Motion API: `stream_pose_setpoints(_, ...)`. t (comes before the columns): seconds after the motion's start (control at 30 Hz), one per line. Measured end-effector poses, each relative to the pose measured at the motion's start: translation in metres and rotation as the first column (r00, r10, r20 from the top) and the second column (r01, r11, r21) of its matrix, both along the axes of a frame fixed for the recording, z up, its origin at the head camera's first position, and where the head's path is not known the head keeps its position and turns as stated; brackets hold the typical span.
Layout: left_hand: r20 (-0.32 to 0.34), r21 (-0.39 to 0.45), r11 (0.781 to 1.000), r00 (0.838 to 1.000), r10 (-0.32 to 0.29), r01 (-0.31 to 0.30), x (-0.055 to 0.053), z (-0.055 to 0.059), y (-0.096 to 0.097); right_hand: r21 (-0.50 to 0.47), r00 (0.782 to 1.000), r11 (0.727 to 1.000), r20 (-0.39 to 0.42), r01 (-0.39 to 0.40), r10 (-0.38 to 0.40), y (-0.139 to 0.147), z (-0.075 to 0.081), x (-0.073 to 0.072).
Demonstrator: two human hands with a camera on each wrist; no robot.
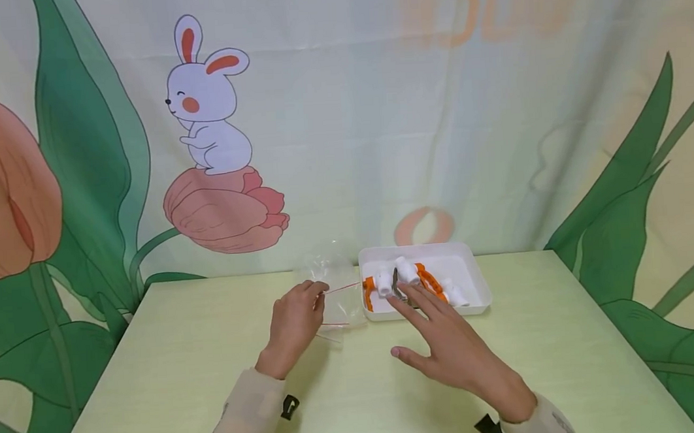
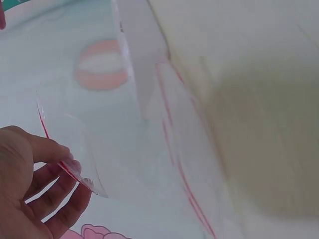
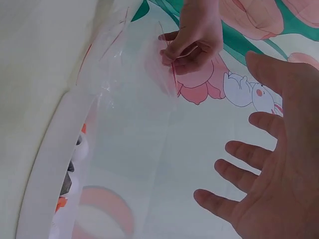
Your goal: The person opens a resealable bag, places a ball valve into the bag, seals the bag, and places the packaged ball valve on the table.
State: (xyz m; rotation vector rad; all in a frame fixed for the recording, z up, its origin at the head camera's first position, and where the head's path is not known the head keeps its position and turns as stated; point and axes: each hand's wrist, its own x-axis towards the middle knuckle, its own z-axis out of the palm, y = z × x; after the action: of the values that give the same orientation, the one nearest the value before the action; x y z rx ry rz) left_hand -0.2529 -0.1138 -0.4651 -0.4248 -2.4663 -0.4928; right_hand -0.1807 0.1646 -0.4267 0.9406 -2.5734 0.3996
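My left hand (image 1: pixel 296 317) pinches the red-striped edge of a clear zip bag (image 2: pixel 79 144) between thumb and fingers. More clear plastic with red seal lines (image 2: pixel 187 164) shows below it, beside the tray; whether it is one bag or several I cannot tell. My right hand (image 1: pixel 456 348) is spread, fingers apart, in front of the white tray (image 1: pixel 475 301), and holds nothing. Inside the tray lie white plastic pieces (image 1: pixel 407 270), orange lever-like parts (image 1: pixel 429 281) and a dark grey metallic piece (image 1: pixel 395 282), partly hidden by the right fingertips in the head view.
The pale green table (image 1: pixel 202 368) ends at a printed curtain (image 1: pixel 330 113) with a rabbit and tulips. The tray stands at the far edge, close to the curtain. A black clip (image 1: pixel 289 406) hangs at the left sleeve (image 1: pixel 245 411), another (image 1: pixel 490 429) at the right.
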Motion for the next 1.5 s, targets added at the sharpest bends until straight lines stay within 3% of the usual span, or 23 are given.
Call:
stream_pose_setpoints(0.2, 0.025, 0.154, 0.988, 0.999, 0.024, -0.028, 0.007, 0.013, 0.000, -0.057, 1.000, 0.998, -0.028, 0.007, -0.009, -0.007, 0.007, -0.002)
stream_pose_setpoints(0.33, 0.045, 0.275, 0.960, 0.998, 0.037, -0.048, 0.012, 0.021, 0.001, -0.090, 0.999, 0.995, -0.011, 0.036, -0.038, -0.011, 0.014, 0.000)
stream_pose_setpoints(0.53, 0.035, 0.360, 0.932, 0.999, 0.031, -0.042, 0.020, 0.035, 0.002, -0.151, 0.997, 0.987, -0.034, 0.060, -0.066, -0.018, 0.022, 0.001)
stream_pose_setpoints(0.67, 0.009, 0.428, 0.903, 1.000, 0.016, -0.018, 0.026, 0.044, 0.005, -0.249, 0.998, 0.967, -0.022, 0.053, -0.060, -0.023, 0.024, 0.001)
stream_pose_setpoints(0.93, 0.004, 0.557, 0.831, 1.000, 0.000, -0.002, 0.041, 0.058, 0.013, -0.455, 0.999, 0.890, 0.055, 0.025, 0.000, -0.034, 0.029, 0.005)
stream_pose_setpoints(1.07, 0.007, 0.598, 0.801, 1.000, -0.018, 0.011, 0.049, 0.065, 0.018, -0.620, 0.976, 0.784, 0.175, 0.011, 0.126, -0.040, 0.036, 0.008)
stream_pose_setpoints(1.13, 0.010, 0.627, 0.779, 0.999, -0.036, 0.021, 0.053, 0.069, 0.020, -0.688, 0.957, 0.725, 0.234, 0.038, 0.172, -0.043, 0.041, 0.011)
stream_pose_setpoints(1.2, 0.010, 0.647, 0.762, 0.999, -0.050, 0.032, 0.057, 0.071, 0.023, -0.726, 0.946, 0.685, 0.265, 0.067, 0.189, -0.047, 0.045, 0.012)
stream_pose_setpoints(1.33, 0.013, 0.675, 0.737, 0.997, -0.075, 0.047, 0.065, 0.074, 0.031, -0.749, 0.946, 0.658, 0.262, 0.075, 0.191, -0.052, 0.050, 0.013)
stream_pose_setpoints(1.5, 0.026, 0.695, 0.716, 0.992, -0.122, 0.070, 0.075, 0.076, 0.039, -0.750, 0.954, 0.658, 0.245, 0.071, 0.175, -0.057, 0.050, 0.013)
